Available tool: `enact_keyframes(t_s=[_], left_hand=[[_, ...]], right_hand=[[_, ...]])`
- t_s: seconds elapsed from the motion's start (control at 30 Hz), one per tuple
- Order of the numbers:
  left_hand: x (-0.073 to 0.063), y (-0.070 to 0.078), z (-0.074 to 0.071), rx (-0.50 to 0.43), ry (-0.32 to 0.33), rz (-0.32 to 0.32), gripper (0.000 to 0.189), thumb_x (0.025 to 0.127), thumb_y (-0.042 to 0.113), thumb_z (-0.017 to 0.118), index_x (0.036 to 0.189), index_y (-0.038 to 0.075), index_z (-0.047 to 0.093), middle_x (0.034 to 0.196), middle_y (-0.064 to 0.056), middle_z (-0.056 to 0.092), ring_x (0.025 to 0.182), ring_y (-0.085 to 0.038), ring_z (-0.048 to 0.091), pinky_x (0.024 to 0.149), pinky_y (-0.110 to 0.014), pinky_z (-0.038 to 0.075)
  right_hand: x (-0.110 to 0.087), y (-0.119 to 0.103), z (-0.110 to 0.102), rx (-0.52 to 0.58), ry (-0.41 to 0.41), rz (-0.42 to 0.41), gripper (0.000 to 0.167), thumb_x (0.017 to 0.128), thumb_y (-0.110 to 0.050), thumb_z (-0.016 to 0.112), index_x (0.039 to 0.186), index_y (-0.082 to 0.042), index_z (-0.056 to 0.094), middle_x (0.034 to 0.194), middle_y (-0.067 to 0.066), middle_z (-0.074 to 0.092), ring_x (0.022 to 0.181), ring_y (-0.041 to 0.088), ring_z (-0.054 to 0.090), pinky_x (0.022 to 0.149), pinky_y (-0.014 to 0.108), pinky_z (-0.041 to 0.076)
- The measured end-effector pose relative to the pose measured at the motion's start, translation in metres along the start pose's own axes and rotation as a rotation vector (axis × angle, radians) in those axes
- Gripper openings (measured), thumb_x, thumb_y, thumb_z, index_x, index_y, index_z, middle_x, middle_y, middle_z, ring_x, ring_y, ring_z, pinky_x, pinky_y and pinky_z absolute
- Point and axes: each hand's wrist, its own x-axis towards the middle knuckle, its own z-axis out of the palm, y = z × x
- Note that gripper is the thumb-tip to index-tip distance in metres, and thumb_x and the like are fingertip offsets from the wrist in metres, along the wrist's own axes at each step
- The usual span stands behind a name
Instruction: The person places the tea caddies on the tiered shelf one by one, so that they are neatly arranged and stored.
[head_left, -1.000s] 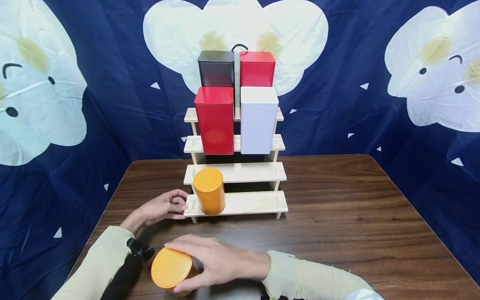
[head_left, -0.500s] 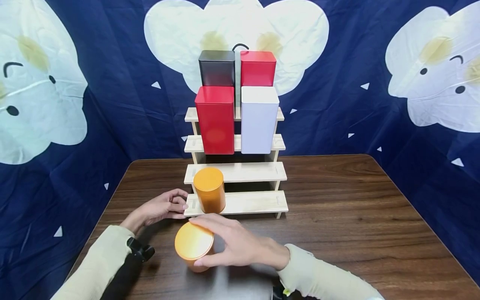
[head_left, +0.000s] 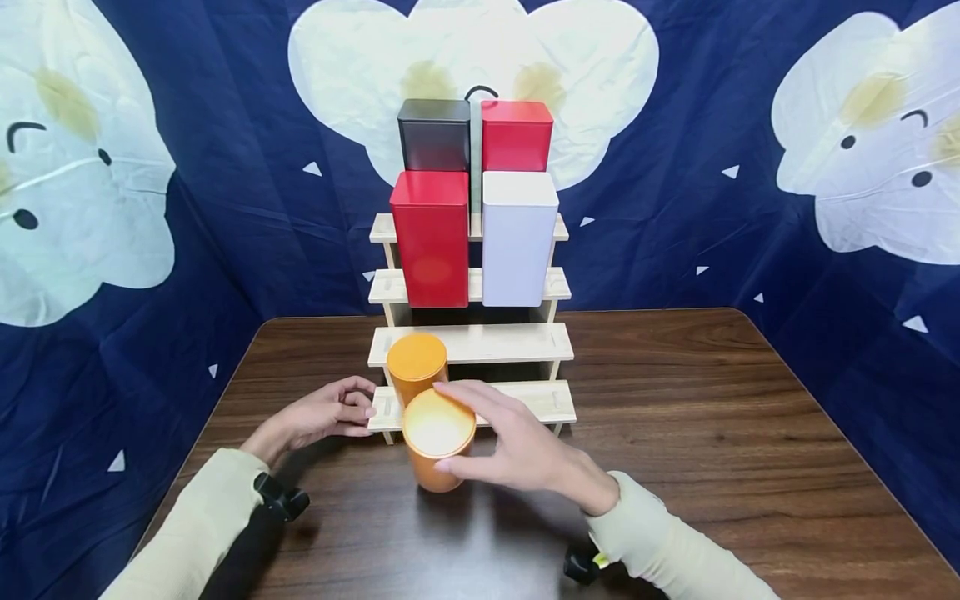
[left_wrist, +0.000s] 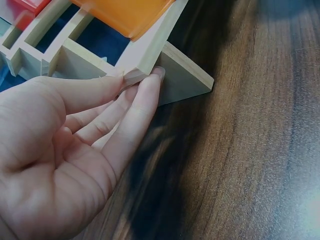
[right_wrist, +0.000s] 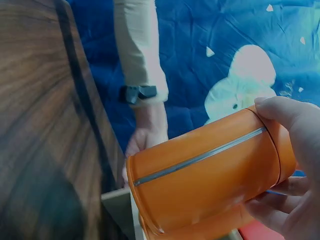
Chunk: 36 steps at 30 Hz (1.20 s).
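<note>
My right hand (head_left: 517, 442) grips an orange round canister (head_left: 438, 454) around its lid, thumb on one side and fingers on the other. The canister hangs above the table in front of the wooden stepped rack (head_left: 517, 400), partly covering a second orange canister (head_left: 416, 358) on the lowest step. A silvery seam runs down the held canister (right_wrist: 205, 160) in the right wrist view. My left hand (head_left: 322, 414) pinches the left end of the lowest step. In the left wrist view, the thumb of that hand (left_wrist: 75, 130) lies on the step's corner (left_wrist: 137, 72), with fingers beneath.
Higher on the rack stand a tall red tin (head_left: 430, 250) and a white tin (head_left: 517, 250). Behind them are a black tin (head_left: 435, 137) and a smaller red tin (head_left: 516, 137). The dark wooden table (head_left: 675, 400) meets a blue cloth backdrop (head_left: 697, 158) with white clouds.
My right hand has carried the orange canister from the front left, rightward and forward to the rack's lowest step. My left hand has stayed at the step's end.
</note>
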Motion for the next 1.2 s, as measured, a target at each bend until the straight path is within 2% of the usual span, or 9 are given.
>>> enact_keyframes(t_s=[0.2,0.4,0.6,0.87,1.07,1.2], left_hand=[[-0.001,-0.001,0.0,-0.005,-0.008,0.015,0.043,0.093,0.0,0.056,0.126,-0.003,0.03,0.089,-0.003,0.06,0.086,-0.018,0.064,0.084,-0.038,0.056],[0.0,-0.001,0.0,-0.003,-0.008,0.012,0.041,0.093,0.0,0.055,0.125,-0.002,0.03,0.089,-0.002,0.061,0.087,-0.018,0.064,0.084,-0.038,0.056],[-0.001,0.0,0.001,0.0,-0.004,0.001,0.043,0.092,0.0,0.056,0.126,-0.003,0.03,0.09,-0.003,0.06,0.087,-0.018,0.064,0.084,-0.039,0.055],[-0.001,0.001,0.0,0.003,0.0,-0.002,0.045,0.092,0.001,0.057,0.127,-0.003,0.029,0.09,-0.003,0.06,0.087,-0.018,0.064,0.083,-0.037,0.056],[-0.001,0.0,0.0,0.002,-0.007,0.006,0.046,0.092,0.001,0.057,0.127,-0.004,0.028,0.089,-0.002,0.06,0.088,-0.018,0.064,0.083,-0.037,0.056],[-0.002,-0.001,0.0,0.002,-0.006,0.011,0.045,0.092,0.002,0.057,0.127,-0.004,0.029,0.089,-0.002,0.06,0.087,-0.018,0.064,0.082,-0.036,0.056]], right_hand=[[-0.005,0.009,-0.012,-0.042,0.072,0.06,0.076,0.076,-0.041,0.078,0.141,-0.022,0.045,0.135,-0.009,0.052,0.117,0.007,0.053,0.097,0.031,0.048],[-0.009,0.019,-0.021,-0.088,0.115,0.101,0.074,0.077,-0.039,0.078,0.14,-0.019,0.046,0.137,-0.004,0.052,0.121,0.013,0.052,0.097,0.034,0.048],[-0.011,0.024,-0.029,-0.123,0.157,0.144,0.072,0.077,-0.039,0.078,0.14,-0.019,0.048,0.135,-0.003,0.054,0.118,0.013,0.053,0.097,0.036,0.048],[-0.01,0.033,-0.038,-0.116,0.231,0.15,0.07,0.078,-0.036,0.078,0.139,-0.017,0.047,0.133,-0.001,0.055,0.115,0.013,0.056,0.097,0.035,0.048],[-0.01,0.043,-0.041,-0.124,0.251,0.21,0.07,0.079,-0.04,0.076,0.139,-0.019,0.047,0.133,-0.001,0.055,0.114,0.013,0.055,0.097,0.037,0.048],[-0.009,0.05,-0.042,-0.138,0.271,0.26,0.07,0.079,-0.04,0.076,0.139,-0.017,0.048,0.135,0.0,0.054,0.119,0.016,0.053,0.1,0.039,0.046]])
